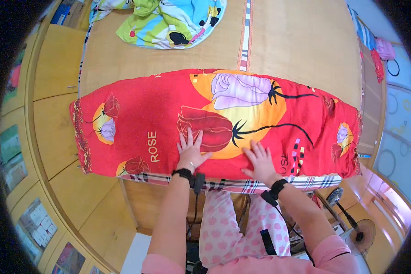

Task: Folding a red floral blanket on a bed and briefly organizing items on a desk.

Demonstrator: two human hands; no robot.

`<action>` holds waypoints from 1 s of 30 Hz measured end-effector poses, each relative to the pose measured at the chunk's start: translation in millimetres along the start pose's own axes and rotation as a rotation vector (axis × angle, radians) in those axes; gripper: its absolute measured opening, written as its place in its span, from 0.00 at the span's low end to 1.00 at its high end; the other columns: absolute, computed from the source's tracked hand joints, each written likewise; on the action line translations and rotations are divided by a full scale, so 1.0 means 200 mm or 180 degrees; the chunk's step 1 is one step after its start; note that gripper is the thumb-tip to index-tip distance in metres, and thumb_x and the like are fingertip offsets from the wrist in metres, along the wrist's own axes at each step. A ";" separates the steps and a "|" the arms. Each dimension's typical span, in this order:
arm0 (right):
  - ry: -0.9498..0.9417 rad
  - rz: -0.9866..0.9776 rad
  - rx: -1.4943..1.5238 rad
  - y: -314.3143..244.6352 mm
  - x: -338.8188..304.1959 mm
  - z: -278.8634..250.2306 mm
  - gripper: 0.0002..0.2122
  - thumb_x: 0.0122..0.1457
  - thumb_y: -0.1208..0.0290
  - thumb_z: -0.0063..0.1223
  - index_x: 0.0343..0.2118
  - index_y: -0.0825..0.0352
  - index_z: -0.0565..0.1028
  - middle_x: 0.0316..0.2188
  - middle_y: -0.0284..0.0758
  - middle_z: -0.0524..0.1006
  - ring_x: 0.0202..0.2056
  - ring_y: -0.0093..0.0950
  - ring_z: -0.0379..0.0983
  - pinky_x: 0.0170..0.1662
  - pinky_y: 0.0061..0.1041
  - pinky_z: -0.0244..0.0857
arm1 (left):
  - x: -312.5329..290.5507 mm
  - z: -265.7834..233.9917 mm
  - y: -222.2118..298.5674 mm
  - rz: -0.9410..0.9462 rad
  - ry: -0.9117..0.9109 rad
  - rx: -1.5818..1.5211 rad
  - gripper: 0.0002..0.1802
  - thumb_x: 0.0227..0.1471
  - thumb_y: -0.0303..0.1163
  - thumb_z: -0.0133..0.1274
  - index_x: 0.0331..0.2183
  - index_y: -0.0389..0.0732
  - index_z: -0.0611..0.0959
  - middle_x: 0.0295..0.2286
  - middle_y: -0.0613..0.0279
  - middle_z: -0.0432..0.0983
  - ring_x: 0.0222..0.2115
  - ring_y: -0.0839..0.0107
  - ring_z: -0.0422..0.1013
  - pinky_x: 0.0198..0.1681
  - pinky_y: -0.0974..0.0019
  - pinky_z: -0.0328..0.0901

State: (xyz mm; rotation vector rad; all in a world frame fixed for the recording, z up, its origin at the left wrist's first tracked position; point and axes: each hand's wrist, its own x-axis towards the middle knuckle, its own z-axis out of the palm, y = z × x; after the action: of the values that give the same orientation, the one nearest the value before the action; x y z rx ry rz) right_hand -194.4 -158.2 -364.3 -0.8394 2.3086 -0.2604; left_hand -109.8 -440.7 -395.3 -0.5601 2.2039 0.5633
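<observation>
A red quilt (137,114) with large purple and dark red flowers lies folded in a wide band along the near edge of the bed. Flat on its near half rests my left hand (192,153), fingers spread over the dark red flower. To the right, my right hand (261,163) also presses on the quilt with its fingers apart, just below the yellow patch. Neither hand grips the cloth. Black straps with small devices and cables circle both wrists.
A tan mat (301,41) covers the bed, split by a patterned strip (246,34). Farther back lies a crumpled blue and green blanket (164,23). Yellow wooden cabinets (55,59) line the left side. A fan (364,233) stands at the lower right.
</observation>
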 end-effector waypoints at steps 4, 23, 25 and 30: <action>-0.1043 -0.0212 -0.0435 -0.13 -0.08 0.08 0.41 0.51 0.51 0.59 0.68 0.44 0.51 0.70 0.39 0.45 0.68 0.48 0.40 0.62 0.66 0.40 | -0.04 -0.01 -0.03 -0.0090 0.0130 -0.0159 0.52 0.46 0.59 0.57 0.66 0.58 0.53 0.67 0.50 0.32 0.66 0.39 0.30 0.63 0.32 0.37; 0.0263 -0.0598 -0.0713 -0.33 0.00 0.21 0.24 0.46 0.72 0.56 0.50 0.56 0.73 0.46 0.37 0.72 0.50 0.41 0.67 0.55 0.44 0.60 | -0.27 0.20 -0.72 -0.1927 0.2119 -0.6848 0.26 0.53 0.40 0.56 0.51 0.42 0.71 0.44 0.59 0.75 0.46 0.61 0.72 0.51 0.53 0.66; 0.0226 -0.0320 -0.0449 -0.34 0.05 0.22 0.21 0.46 0.71 0.57 0.47 0.58 0.74 0.43 0.36 0.74 0.48 0.40 0.68 0.53 0.43 0.62 | -0.31 0.18 -0.77 -0.1612 0.2494 -0.7076 0.29 0.50 0.33 0.53 0.54 0.39 0.67 0.47 0.53 0.73 0.43 0.59 0.74 0.44 0.51 0.71; -0.0114 -0.0218 -0.0283 -0.44 0.01 0.10 0.17 0.45 0.68 0.60 0.41 0.61 0.75 0.38 0.35 0.76 0.44 0.39 0.71 0.50 0.41 0.64 | -0.47 0.20 -0.95 -0.1892 0.3154 -0.5289 0.33 0.52 0.39 0.56 0.56 0.36 0.65 0.48 0.50 0.73 0.44 0.55 0.73 0.47 0.50 0.69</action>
State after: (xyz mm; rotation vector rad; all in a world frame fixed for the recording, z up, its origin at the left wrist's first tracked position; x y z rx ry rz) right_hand -138.3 -225.8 -347.1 -0.9612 2.2746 -0.1721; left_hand 75.9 -552.2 -387.2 -2.6226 1.5538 2.0082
